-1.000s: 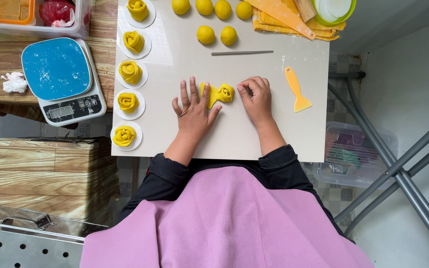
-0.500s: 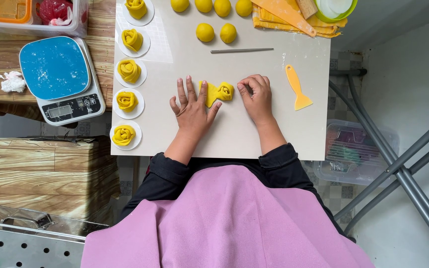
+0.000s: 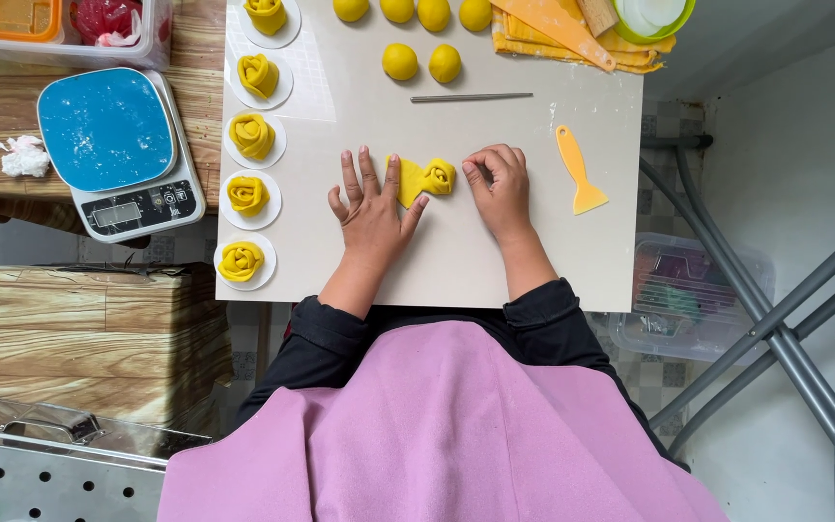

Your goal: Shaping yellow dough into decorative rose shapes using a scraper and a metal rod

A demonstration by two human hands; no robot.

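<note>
While the left hand [image 3: 371,215] lies flat and released, fingertips on the half-rolled yellow dough strip [image 3: 424,179], the right hand [image 3: 500,188] curls against its rolled end. At nine o'clock stand five dough roses on white discs [image 3: 251,137]; at twelve o'clock, six yellow dough balls [image 3: 400,61].

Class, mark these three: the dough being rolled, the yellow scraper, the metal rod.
Rolled yellow dough [image 3: 425,179], head view, its coiled middle.
Yellow scraper [image 3: 580,169], head view, mid-handle.
Metal rod [image 3: 471,97], head view, its middle.
</note>
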